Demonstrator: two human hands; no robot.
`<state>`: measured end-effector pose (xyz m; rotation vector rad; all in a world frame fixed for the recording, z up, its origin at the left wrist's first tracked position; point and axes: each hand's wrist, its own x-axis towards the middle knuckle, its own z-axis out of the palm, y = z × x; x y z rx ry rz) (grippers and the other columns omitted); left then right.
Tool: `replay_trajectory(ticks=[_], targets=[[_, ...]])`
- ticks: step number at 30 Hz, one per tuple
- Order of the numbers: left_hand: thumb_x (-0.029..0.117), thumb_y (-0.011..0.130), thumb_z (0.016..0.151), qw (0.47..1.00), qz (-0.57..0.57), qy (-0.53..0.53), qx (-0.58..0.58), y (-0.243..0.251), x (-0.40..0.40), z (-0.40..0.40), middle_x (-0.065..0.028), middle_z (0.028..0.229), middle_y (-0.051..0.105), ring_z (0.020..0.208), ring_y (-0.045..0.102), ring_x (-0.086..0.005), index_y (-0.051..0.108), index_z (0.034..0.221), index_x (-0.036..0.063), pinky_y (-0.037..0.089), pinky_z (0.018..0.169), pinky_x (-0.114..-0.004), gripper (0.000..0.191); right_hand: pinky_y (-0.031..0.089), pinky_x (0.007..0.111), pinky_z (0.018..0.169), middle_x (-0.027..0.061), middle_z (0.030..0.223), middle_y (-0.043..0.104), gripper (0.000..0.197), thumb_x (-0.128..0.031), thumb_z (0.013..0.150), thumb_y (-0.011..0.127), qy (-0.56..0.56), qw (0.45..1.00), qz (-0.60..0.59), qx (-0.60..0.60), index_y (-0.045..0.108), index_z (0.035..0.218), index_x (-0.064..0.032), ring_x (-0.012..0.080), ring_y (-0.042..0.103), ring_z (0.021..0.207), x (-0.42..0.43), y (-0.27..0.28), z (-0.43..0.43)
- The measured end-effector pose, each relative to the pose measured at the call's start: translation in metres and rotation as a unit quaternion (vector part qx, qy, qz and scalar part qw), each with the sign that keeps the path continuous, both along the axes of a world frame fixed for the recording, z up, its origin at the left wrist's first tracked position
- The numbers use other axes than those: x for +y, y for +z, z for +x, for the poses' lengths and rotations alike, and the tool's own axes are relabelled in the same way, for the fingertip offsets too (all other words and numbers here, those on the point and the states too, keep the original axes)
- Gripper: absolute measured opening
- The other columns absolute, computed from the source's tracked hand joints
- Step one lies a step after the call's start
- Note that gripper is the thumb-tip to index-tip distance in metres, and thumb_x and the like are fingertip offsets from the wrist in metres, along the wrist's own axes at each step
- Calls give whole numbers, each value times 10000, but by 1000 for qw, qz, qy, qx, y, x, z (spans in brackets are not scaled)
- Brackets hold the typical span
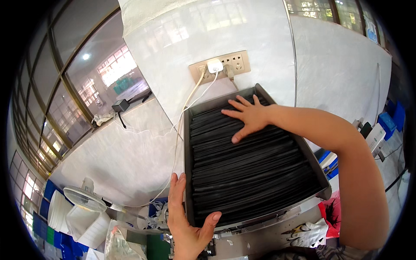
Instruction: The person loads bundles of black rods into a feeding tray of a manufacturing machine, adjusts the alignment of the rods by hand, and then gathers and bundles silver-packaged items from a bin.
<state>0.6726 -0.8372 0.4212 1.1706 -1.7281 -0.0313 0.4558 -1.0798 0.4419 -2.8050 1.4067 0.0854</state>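
Note:
A dark rectangular metal tray (310, 162) stands before me, filled with tightly packed rows of thin black strips (247, 169). My right hand (248, 118) lies spread across the strips near the tray's far end, fingers apart and palm down. At the near left corner, my left hand (191, 217) is against the tray's left wall, its fingers along the outside and its thumb over the near edge. What the strips are made of cannot be told.
Power cords run from a wall socket panel (219, 67) down the tray's left side. A fan (85, 198), white buckets (87, 224) and a plastic bag (122, 243) are at lower left. Work gloves (308, 232) lie on the bench at lower right, beside a red bag (331, 214).

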Motion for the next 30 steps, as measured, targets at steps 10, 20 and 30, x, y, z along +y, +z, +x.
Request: replay_trajectory(ticks=[10,20,30], targets=[[180,587,793,995,48,-9,-88,5,-2,0,-250,1231,444,1236,342,-353,455,1182,-43,275,1002,-405,468,96,597,1008,148,1426,137,1077,-737,586,559,-66,998,18,-4,71,1399,-225,329,126,1314,-41,10,11],[262,492,872,987,35,12,-158,2,-3,2,-260,1261,401,1227,332,-378,387,1242,-33,249,1006,-437,484,-32,554,1035,139,1446,-23,891,-747,754,190,-2,1000,-8,-10,50,1399,-147,281,-96,1329,59,9,15],[209,459,867,974,53,23,-217,1,-8,5,-191,1227,472,1232,343,-327,493,1168,-23,233,1019,-427,381,-12,607,1009,66,1455,-61,958,-815,676,227,-74,996,50,5,25,1400,-221,272,-99,1332,20,-5,32]])
